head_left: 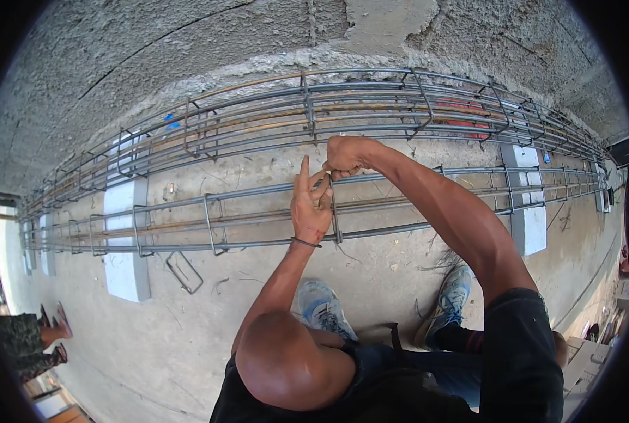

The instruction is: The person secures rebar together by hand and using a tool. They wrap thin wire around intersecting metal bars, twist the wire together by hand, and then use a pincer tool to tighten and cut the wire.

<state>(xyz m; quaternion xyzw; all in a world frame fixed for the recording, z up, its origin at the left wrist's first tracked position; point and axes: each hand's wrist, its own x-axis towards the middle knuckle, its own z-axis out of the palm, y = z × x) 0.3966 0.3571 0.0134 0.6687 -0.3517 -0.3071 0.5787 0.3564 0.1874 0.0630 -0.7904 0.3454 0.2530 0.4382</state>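
Note:
A long cage of steel reinforcing bars (258,189) stretches across in front of me, joined by rectangular stirrups (208,224). My right hand (347,156) is closed, its fingers bent down at the upper near bar, beside a stirrup. My left hand (310,209) is just left of it, at the same bar. One left finger points up, while the thumb and other fingers come together close to the right fingertips. Whatever small thing lies between the fingers of either hand is too hidden to name.
Behind lies a second rebar cage (371,88), along a rough concrete wall (187,42). Pale blocks (126,271) (528,229) support the cages. A loose stirrup (184,273) rests on the concrete floor (208,324). Another person's feet (62,321) are at the left.

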